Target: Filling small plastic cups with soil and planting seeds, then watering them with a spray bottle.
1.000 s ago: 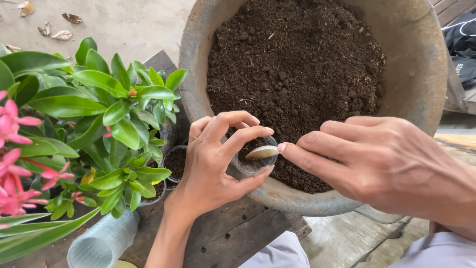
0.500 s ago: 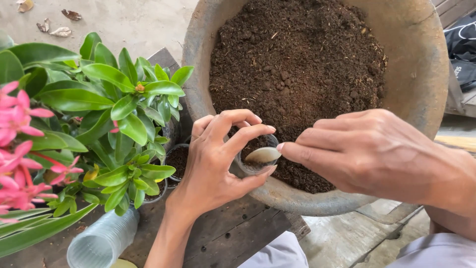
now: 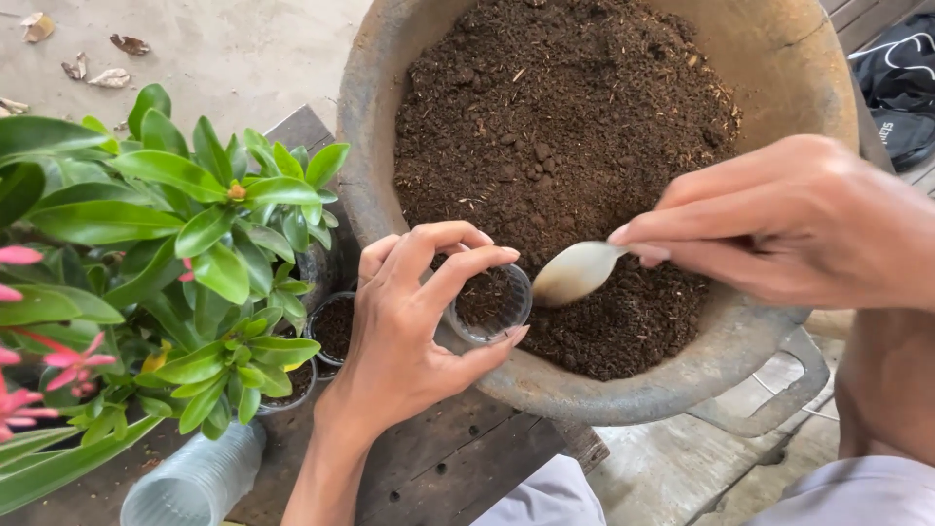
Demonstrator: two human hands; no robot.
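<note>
Fingers of my left hand (image 3: 409,326) wrap around a small clear plastic cup (image 3: 490,304), thumb under its rim and fingertips curled over the top, holding it tilted over the near edge of the big basin (image 3: 375,146). Some dark soil already sits inside the cup. My right hand (image 3: 779,224) pinches the handle of a pale spoon (image 3: 577,272), its bowl just beside the cup's mouth, above the dark potting soil (image 3: 565,117) that fills the basin. To the left stand small pots (image 3: 336,326) of leafy green plants (image 3: 209,244) with pink flowers (image 3: 39,375). A stack of clear cups (image 3: 195,479) lies on the dark wooden desk (image 3: 438,468).
</note>
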